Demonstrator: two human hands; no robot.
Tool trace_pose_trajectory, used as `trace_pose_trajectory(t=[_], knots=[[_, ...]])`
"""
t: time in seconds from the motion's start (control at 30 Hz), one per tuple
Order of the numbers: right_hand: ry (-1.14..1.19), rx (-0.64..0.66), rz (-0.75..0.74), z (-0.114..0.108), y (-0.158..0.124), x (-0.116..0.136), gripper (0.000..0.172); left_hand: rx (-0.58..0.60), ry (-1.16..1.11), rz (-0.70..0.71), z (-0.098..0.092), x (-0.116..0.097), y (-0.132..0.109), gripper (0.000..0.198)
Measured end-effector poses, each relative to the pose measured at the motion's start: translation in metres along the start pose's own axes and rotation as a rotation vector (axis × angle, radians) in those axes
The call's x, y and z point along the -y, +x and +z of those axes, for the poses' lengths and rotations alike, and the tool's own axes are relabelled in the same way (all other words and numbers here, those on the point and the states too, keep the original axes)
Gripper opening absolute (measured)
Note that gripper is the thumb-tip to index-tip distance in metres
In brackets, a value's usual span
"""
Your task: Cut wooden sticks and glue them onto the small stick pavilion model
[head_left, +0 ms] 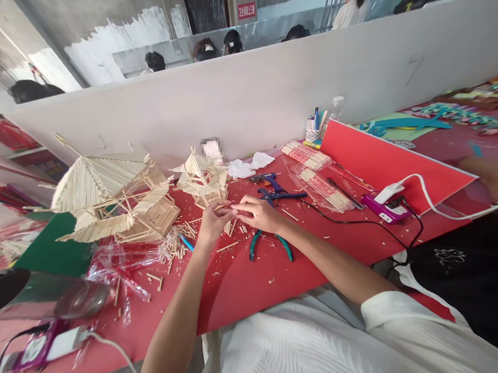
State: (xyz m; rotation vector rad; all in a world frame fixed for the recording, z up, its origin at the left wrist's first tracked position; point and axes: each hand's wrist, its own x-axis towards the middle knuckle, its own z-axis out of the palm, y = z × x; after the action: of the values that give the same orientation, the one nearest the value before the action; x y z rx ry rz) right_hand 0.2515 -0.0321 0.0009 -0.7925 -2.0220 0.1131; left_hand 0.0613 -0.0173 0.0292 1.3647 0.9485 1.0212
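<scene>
My left hand [214, 222] and my right hand [257, 213] meet over the red table, fingertips pinched close together. Whatever small piece lies between them is too small to make out. Just behind stands a small pavilion model [201, 181] made of thin wooden sticks. A larger stick-built pavilion [107, 192] with wide sloping roofs is to the left. Below my right hand, cutting pliers show their teal handles [285, 247], their jaws hidden by the hand. Cut stick pieces [231, 228] lie scattered under my fingers.
Blue hand tools [282, 195] and packs of wooden sticks [324, 186] lie behind my right hand. A purple power strip [386, 207] with cords sits by a leaning red board [385, 158]. At left are crumpled plastic [125, 259] and a clear jar [80, 297]. A neighbour's arm [496, 181] reaches in at right.
</scene>
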Motion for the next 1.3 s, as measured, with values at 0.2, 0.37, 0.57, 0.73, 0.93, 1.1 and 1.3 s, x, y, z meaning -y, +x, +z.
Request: trace_pose_trajectory(t=[0.2, 0.37, 0.57, 0.73, 0.93, 1.1, 1.3], knots=[[0.015, -0.002, 0.035, -0.003, 0.0029, 0.0069, 0.014, 0.015, -0.01, -0.006, 0.0001, -0.0009, -0.0009, 0.051], [0.055, -0.012, 0.08, -0.0017, 0.0012, 0.005, 0.012, 0.042, 0.003, 0.007, -0.0025, 0.0003, 0.0003, 0.049], [0.114, -0.031, 0.076, -0.0039, 0.0022, 0.0025, 0.012, 0.043, -0.002, 0.032, -0.0062, -0.0014, 0.0003, 0.044], [0.122, -0.032, 0.066, -0.0035, 0.0027, 0.0028, 0.013, 0.082, -0.007, 0.029, -0.0042, -0.0028, -0.0013, 0.045], [0.102, 0.011, 0.073, -0.0015, 0.0005, 0.0012, 0.015, 0.101, -0.027, 0.014, -0.0024, -0.0009, -0.0017, 0.043], [0.095, 0.017, 0.057, -0.0012, 0.0002, -0.0008, 0.015, 0.067, -0.009, 0.011, -0.001, 0.0009, -0.0007, 0.043], [0.026, 0.016, 0.052, -0.0043, 0.0023, 0.0025, 0.016, 0.031, -0.015, 0.009, 0.0002, 0.003, 0.0015, 0.041]])
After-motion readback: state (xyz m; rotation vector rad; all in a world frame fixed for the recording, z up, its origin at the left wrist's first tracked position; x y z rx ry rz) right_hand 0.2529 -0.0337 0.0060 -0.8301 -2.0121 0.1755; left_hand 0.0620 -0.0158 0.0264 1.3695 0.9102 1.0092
